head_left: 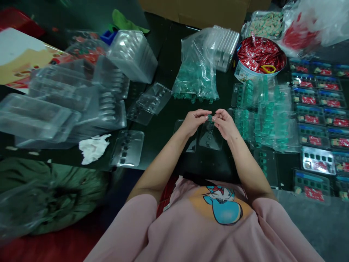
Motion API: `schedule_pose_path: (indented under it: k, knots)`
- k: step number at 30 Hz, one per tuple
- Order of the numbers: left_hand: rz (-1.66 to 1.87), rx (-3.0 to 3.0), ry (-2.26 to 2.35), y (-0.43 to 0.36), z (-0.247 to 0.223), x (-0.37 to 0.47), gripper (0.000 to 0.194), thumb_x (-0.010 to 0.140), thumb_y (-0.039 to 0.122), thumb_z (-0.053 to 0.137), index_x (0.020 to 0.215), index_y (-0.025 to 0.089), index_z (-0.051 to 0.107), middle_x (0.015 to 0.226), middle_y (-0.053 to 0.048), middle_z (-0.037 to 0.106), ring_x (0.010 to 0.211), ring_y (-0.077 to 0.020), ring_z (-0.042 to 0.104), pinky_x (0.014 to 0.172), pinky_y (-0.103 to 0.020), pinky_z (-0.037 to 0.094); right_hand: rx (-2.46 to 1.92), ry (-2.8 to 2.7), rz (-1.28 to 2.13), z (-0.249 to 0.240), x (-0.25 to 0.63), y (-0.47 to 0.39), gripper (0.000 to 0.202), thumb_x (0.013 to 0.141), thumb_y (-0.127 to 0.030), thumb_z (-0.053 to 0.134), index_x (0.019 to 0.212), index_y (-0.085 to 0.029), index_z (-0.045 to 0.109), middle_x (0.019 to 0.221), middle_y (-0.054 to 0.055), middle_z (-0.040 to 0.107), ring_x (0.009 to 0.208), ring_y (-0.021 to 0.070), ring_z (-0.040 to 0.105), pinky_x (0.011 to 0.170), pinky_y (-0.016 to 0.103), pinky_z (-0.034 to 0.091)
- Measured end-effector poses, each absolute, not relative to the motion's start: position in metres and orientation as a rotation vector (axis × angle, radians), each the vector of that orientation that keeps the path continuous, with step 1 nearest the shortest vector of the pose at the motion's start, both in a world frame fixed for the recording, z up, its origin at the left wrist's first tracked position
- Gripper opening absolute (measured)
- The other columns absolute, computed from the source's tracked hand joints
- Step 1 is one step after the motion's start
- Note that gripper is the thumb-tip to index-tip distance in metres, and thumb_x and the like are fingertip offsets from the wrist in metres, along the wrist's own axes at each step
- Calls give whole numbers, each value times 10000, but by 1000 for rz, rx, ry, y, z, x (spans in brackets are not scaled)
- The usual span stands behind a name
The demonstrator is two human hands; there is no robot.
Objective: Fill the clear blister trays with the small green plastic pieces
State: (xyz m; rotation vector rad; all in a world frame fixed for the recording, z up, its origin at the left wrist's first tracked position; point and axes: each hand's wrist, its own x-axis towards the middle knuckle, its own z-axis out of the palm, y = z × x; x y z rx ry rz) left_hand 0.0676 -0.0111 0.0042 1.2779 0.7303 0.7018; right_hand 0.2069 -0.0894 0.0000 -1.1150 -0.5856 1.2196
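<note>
I'm pinching a small green piece between both hands, left hand and right hand, fingertips meeting on it, both grips narrow and closed on that piece. It's hanging just above an open clear tray lying on the desk in front of me; tray slots are looking dark, mostly unfilled as far as I can tell.

Progress, judging by the layout: a good share is looking done. To my right, finished packs with red sachets are lying in rows, and a pile of trays holding green pieces is sitting beside them. Plenty is left: the bag of green pieces is well stocked, the tub of red sachets is full, and stacks of empty trays are piling up on my left, somewhat blurred.

Also in view: a crumpled white tissue near a lone tray, both lying apart from my hands.
</note>
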Motion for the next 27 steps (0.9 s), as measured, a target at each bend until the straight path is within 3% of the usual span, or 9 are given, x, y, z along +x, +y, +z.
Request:
schedule_pose_path:
  k: [6,19,24,27]
  knots:
    - [751,1458,763,-17,6,70,324,670,291,772,970,170,771,1007,-72,690,874,-167,633,788,-312,518,-1194,-584,1189,0,208,-91,374,640,-325,751,929,-268,521,706,-85,489,595,70,469,535,204,371]
    - [574,1892,820,-25,-10,67,322,776,188,646,1085,168,735,1004,-76,745,862,-173,684,811,-303,534,-1359,-642,1118,-12,223,-111,334,642,-328,705,912,-231,535,682,-68,547,657,98,564,535,206,332]
    - [519,1976,804,-23,-23,69,250,775,143,667,1008,188,746,972,-53,756,841,-168,688,828,-306,534,-1397,-685,1066,-17,230,-110,300,678,-331,685,919,-232,538,700,-65,546,656,95,558,569,214,371]
    - [520,2069,761,-21,-28,69,218,789,120,665,968,204,757,1022,-56,744,940,-180,686,887,-316,522,-1396,-712,1035,-19,230,-109,268,692,-321,674,910,-233,543,698,-66,536,672,99,566,592,220,387]
